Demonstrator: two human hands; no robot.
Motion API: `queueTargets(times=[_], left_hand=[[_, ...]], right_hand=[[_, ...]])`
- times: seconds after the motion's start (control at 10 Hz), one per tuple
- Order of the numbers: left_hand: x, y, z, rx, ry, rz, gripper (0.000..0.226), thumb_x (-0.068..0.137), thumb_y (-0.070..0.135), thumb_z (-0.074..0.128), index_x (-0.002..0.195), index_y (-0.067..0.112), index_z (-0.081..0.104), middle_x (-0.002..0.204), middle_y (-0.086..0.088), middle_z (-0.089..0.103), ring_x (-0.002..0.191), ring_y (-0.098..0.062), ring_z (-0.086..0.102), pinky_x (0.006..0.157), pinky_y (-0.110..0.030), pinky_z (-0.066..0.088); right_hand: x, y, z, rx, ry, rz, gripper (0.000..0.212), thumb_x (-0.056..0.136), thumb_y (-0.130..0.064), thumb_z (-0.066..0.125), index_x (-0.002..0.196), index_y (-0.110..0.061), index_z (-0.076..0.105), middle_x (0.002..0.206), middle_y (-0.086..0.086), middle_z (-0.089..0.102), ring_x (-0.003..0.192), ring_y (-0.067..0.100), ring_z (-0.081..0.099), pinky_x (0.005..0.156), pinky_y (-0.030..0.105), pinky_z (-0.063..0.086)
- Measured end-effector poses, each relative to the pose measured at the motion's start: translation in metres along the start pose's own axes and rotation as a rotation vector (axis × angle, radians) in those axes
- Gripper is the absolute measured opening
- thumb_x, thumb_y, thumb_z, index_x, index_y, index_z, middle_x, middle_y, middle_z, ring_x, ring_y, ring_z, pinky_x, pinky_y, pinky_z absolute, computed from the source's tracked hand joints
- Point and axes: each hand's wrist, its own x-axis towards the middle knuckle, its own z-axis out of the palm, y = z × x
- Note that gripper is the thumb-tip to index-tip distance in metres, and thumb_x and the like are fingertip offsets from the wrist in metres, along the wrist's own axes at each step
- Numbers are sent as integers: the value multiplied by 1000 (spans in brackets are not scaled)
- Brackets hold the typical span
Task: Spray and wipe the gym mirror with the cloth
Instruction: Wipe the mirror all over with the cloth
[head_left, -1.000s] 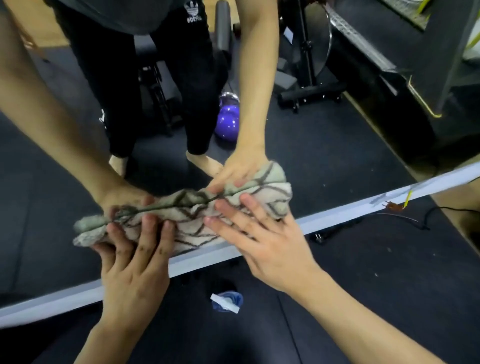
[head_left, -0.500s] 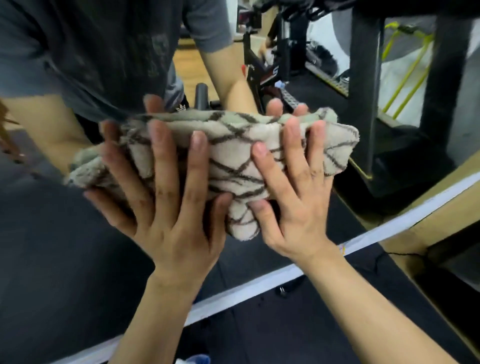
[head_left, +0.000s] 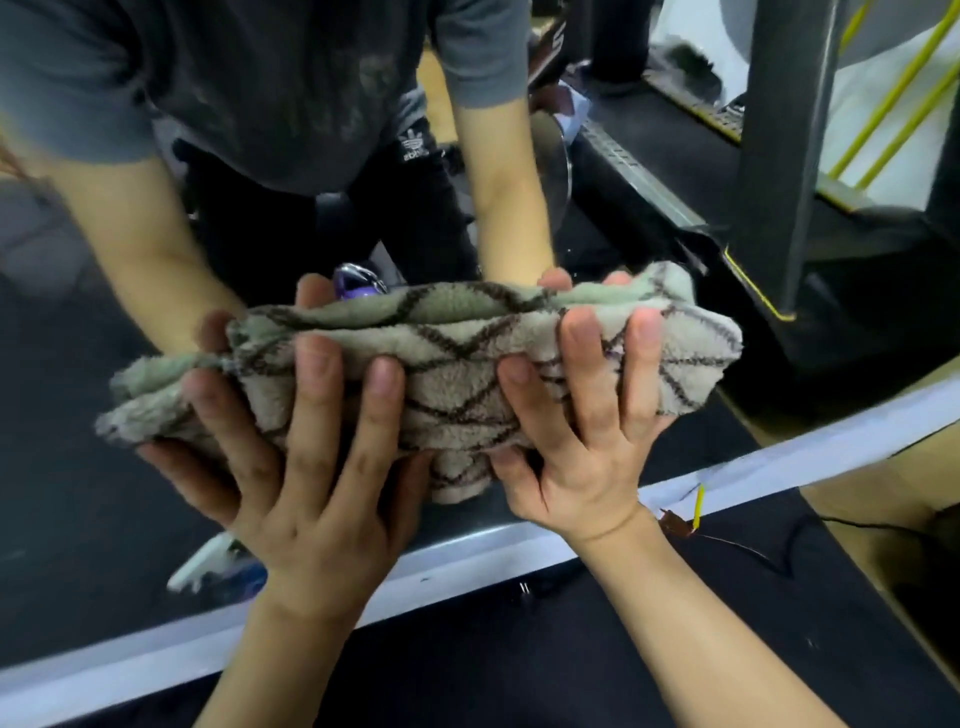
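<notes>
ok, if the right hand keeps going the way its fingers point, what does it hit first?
Nothing new: the right hand lies flat on the cloth, which is pressed against the mirror. Onward, the fingertips probably slide up the cloth onto bare glass.

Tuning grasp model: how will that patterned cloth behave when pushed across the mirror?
Likely floppy: the cloth bunches in folds under the left hand and right hand. Probably light, soft pile. Its loose left end droops, so it may drag or unfold unless both hands press it flat against the mirror.

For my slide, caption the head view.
Both hands, left and right, press a folded cloth flat against the gym mirror above its white frame.
</notes>
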Motion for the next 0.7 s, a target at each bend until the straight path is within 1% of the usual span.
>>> queueTargets(times=[0.1,0.2,0.3,0.4,0.5,0.6,0.7], left_hand=[[-4,18,4,-36,-29,-75,63,109,46,34,165,26,14,173,6,-3,126,-77,32,92,-93,23],[43,54,-6,-100,-62,-119,63,110,45,32,166,27,10,172,7,-9,138,-72,16,114,-79,0],[111,82,-16,-92,-25,-70,61,110,49,25,165,28,13,172,8,-7,153,-51,3,123,-58,-9],[205,136,-27,-120,29,-121,60,108,53,19,164,31,15,173,6,-5,147,-58,12,124,-53,-7],[242,173,-26,-185,82,-255,59,107,53,20,163,32,20,171,-8,3,143,-62,14,123,-57,-6],[252,204,-14,-242,151,-428,55,107,51,26,157,27,31,157,-29,21,140,-67,20,118,-78,5],[233,204,-2,-230,144,-423,59,107,50,31,162,30,23,151,-36,25,138,-68,25,105,-87,16]], right_hand=[[-12,15,-6,39,-34,-30,57,109,-47,29,166,-38,24,176,-11,9,163,23,7,120,60,30],[24,60,-34,142,-44,-7,54,111,-40,33,165,-37,28,175,-13,11,163,21,6,122,59,27],[75,108,-62,193,-31,-5,53,112,-37,35,164,-36,31,175,-14,13,163,21,7,119,65,29],[153,170,-110,261,-28,69,53,111,-43,35,162,-30,38,173,-16,17,162,19,7,118,71,25],[190,185,-127,358,26,221,59,110,-49,34,154,-12,45,170,-8,24,161,17,6,124,67,15],[200,178,-122,357,94,359,60,109,-48,38,147,-3,46,166,4,28,161,15,3,130,53,10],[177,178,-109,251,133,342,56,108,-51,38,150,-15,48,171,-4,17,162,23,7,129,49,11]])
